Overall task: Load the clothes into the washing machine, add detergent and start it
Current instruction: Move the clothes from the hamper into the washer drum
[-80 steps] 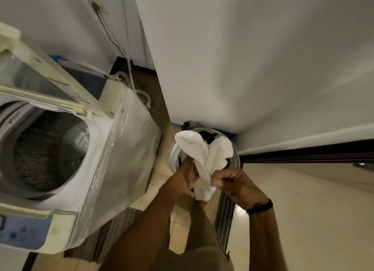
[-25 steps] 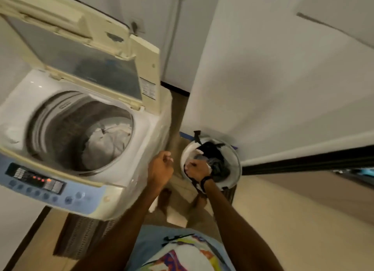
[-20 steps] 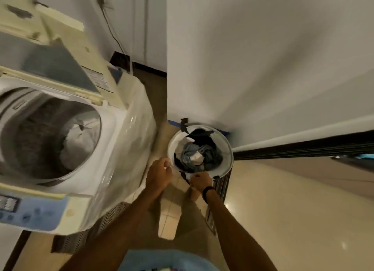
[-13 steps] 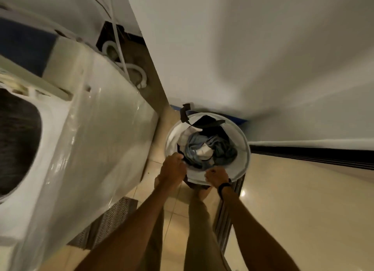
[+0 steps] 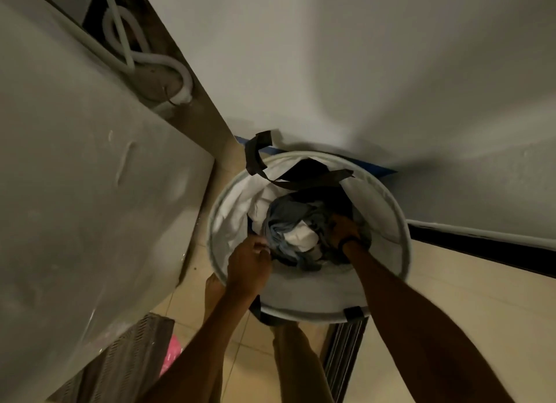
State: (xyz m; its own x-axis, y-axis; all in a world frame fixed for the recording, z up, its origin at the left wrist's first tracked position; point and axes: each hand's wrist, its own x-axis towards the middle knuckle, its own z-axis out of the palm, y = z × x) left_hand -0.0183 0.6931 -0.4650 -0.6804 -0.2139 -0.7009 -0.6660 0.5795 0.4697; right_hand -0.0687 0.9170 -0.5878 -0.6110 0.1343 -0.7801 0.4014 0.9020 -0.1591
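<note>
The clothes (image 5: 304, 252) lie in a heap low inside a round white basket (image 5: 388, 198). On top is a crumpled blue-grey piece (image 5: 285, 216) with a white piece (image 5: 301, 237) poking out of its middle. More white cloth lies on the left, and dark cloth at the back. The basket stands on the floor (image 5: 451, 297) by the wall (image 5: 361, 71), just right of the washing machine (image 5: 90, 192). Only the machine's pale, shiny side shows.
</note>
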